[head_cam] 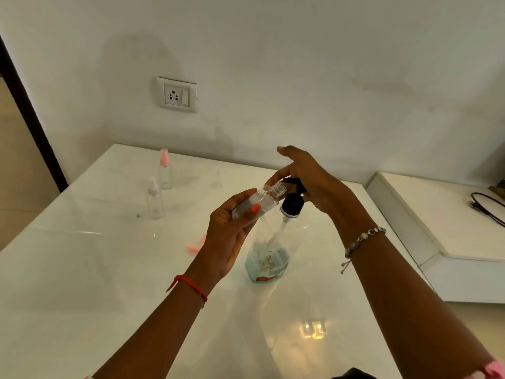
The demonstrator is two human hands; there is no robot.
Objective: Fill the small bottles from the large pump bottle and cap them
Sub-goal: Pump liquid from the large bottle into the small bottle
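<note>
small bottle (257,202) in left hand (228,242)

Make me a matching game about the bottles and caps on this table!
Things:
1. open little bottle
2. big pump bottle
3. pink-capped bottle
4. loose pink cap

Where or how:
A. stands farthest back on the table
B. lies on the table by itself
C. held tilted in the left hand
D. has the right hand on its top

Pairs: 1-C, 2-D, 3-A, 4-B
</note>
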